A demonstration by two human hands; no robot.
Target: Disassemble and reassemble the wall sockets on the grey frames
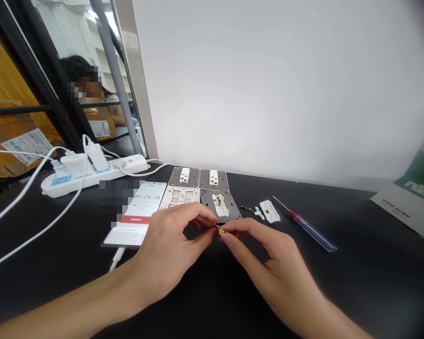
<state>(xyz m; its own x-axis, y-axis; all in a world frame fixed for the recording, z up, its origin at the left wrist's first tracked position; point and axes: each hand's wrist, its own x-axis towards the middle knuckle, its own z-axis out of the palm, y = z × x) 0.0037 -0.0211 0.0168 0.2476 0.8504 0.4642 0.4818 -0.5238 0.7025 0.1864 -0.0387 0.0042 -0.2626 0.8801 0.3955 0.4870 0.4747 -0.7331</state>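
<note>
- Apparently, the step is close fingertip work on a small brass piece [222,231], at six o'clock from the grey plate [233,210].
- Left hand [175,240] and right hand [268,254] both pinch it narrowly.
- The next move likely needs a steady pinch.

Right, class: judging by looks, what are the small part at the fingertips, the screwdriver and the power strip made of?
Small part: probably brass or brass-coloured metal, from its golden tone and shine.
Screwdriver: thin, greyish shaft looks like metal; handle seems glossy plastic, being see-through and bluish.
Power strip: likely moulded plastic, smooth and white.
</note>
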